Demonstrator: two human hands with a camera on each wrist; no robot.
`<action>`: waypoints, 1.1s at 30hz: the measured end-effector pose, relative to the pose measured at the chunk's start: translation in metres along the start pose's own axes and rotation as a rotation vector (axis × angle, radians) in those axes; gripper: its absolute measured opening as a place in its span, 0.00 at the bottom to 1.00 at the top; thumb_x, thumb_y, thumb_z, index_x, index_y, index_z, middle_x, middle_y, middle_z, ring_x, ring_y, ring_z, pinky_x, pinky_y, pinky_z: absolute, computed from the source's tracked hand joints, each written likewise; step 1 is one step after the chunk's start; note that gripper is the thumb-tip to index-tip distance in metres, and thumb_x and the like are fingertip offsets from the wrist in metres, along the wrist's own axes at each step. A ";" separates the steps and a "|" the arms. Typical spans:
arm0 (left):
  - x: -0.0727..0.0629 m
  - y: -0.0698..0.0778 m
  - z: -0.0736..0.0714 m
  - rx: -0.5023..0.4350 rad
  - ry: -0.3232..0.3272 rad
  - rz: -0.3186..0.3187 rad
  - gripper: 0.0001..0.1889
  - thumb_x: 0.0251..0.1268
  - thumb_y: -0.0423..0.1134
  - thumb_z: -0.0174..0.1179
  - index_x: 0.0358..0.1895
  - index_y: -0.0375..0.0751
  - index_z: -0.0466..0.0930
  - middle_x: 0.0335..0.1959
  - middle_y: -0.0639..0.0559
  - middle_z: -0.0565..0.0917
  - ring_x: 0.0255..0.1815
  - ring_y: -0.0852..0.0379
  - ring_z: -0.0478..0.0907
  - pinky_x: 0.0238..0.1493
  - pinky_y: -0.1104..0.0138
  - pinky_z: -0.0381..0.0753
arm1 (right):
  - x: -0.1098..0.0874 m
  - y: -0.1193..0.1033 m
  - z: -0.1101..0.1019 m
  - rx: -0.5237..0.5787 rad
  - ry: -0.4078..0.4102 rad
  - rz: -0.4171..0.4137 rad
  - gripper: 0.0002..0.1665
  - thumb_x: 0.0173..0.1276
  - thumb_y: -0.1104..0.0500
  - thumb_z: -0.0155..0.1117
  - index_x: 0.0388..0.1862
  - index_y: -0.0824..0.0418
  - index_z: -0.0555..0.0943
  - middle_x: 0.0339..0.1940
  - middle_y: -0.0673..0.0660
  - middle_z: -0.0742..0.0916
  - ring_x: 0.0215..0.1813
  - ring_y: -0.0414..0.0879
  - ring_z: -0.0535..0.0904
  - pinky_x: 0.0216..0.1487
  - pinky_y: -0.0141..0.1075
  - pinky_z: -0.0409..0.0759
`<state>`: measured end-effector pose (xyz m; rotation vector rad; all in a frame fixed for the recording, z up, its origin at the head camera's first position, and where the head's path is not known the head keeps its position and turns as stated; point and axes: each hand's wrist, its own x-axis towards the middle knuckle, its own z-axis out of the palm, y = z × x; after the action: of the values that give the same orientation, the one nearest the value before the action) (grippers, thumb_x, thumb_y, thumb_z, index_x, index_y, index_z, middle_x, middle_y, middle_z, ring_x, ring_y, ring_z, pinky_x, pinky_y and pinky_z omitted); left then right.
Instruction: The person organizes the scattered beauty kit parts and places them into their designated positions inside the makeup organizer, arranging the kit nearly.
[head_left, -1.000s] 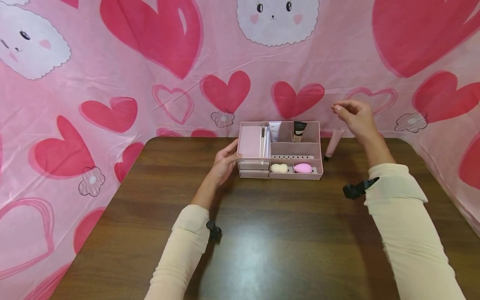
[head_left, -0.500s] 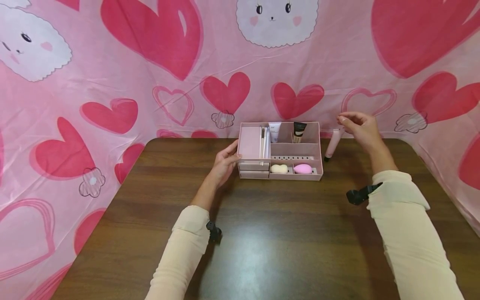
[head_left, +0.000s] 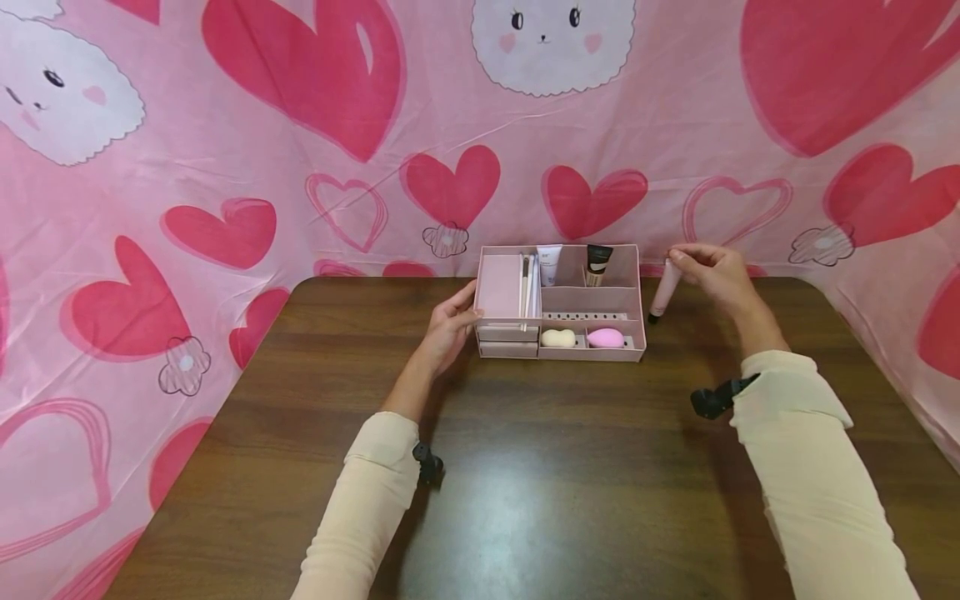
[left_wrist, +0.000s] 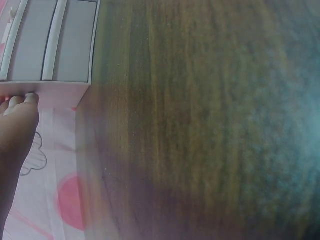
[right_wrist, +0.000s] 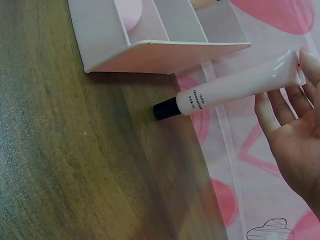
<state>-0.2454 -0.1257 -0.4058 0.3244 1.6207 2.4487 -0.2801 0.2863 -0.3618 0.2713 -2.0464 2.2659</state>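
A pink makeup organizer [head_left: 592, 298] stands at the back of the table. My left hand [head_left: 447, 327] rests against its left side, fingers along the wall and thumb at the front corner; in the left wrist view fingertips [left_wrist: 30, 98] touch the side panel beside the drawers [left_wrist: 30, 42]. To the organizer's right, my right hand [head_left: 717, 275] pinches the flat end of a pale pink squeeze tube [right_wrist: 235, 90]. The tube tilts with its black cap [right_wrist: 166, 109] downward, near the table's far edge. Some of the right fingers are partly hidden behind it.
The organizer holds slim makeup brushes [head_left: 525, 287], a white tube [head_left: 550, 262], a black-capped tube [head_left: 597, 262], a cream sponge [head_left: 558, 337] and a pink sponge [head_left: 605, 337]. Behind the brown wooden table [head_left: 517, 467] hangs a pink heart-patterned cloth [head_left: 570, 125].
My right hand has come down to the top end of the pink tube and pinches it. The left hand and the organizer have stayed in place.
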 end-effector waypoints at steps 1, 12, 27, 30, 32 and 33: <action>0.000 0.000 0.000 0.000 0.000 0.000 0.34 0.70 0.19 0.42 0.80 0.28 0.49 0.83 0.37 0.53 0.83 0.44 0.53 0.83 0.58 0.54 | 0.000 0.002 -0.001 -0.009 -0.001 -0.003 0.20 0.72 0.71 0.59 0.34 0.48 0.91 0.31 0.38 0.92 0.34 0.28 0.86 0.39 0.19 0.82; -0.001 0.001 0.001 -0.016 -0.007 0.012 0.35 0.69 0.18 0.42 0.79 0.27 0.49 0.83 0.35 0.53 0.82 0.43 0.53 0.60 0.80 0.75 | -0.006 -0.002 0.007 -0.097 0.022 -0.038 0.21 0.71 0.71 0.61 0.30 0.47 0.90 0.28 0.37 0.91 0.31 0.28 0.83 0.36 0.18 0.80; 0.000 0.001 0.000 0.006 -0.001 -0.003 0.34 0.70 0.19 0.42 0.80 0.27 0.49 0.83 0.37 0.53 0.83 0.45 0.53 0.82 0.59 0.56 | -0.014 -0.009 0.019 -0.089 0.133 -0.046 0.19 0.70 0.70 0.63 0.29 0.50 0.91 0.25 0.38 0.91 0.31 0.28 0.80 0.34 0.20 0.75; 0.000 0.001 0.000 0.005 -0.004 0.000 0.34 0.70 0.19 0.42 0.80 0.27 0.49 0.83 0.37 0.53 0.83 0.44 0.53 0.81 0.61 0.58 | -0.013 -0.009 0.019 -0.090 0.137 -0.046 0.20 0.70 0.71 0.62 0.28 0.49 0.91 0.25 0.37 0.91 0.31 0.27 0.81 0.34 0.19 0.75; -0.001 0.001 0.000 0.003 -0.003 0.003 0.34 0.70 0.19 0.43 0.80 0.27 0.49 0.83 0.37 0.53 0.83 0.44 0.53 0.81 0.60 0.58 | -0.013 -0.010 0.019 -0.103 0.141 -0.039 0.20 0.70 0.71 0.62 0.28 0.48 0.91 0.24 0.37 0.90 0.32 0.27 0.81 0.34 0.18 0.75; -0.001 0.001 0.000 0.002 -0.002 0.003 0.34 0.70 0.19 0.43 0.80 0.27 0.49 0.83 0.37 0.53 0.83 0.44 0.53 0.82 0.60 0.58 | -0.013 -0.010 0.020 -0.112 0.143 -0.036 0.21 0.70 0.71 0.62 0.28 0.48 0.91 0.24 0.36 0.90 0.32 0.26 0.81 0.34 0.18 0.75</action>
<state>-0.2446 -0.1259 -0.4049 0.3304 1.6235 2.4480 -0.2636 0.2687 -0.3527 0.1332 -2.0683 2.0760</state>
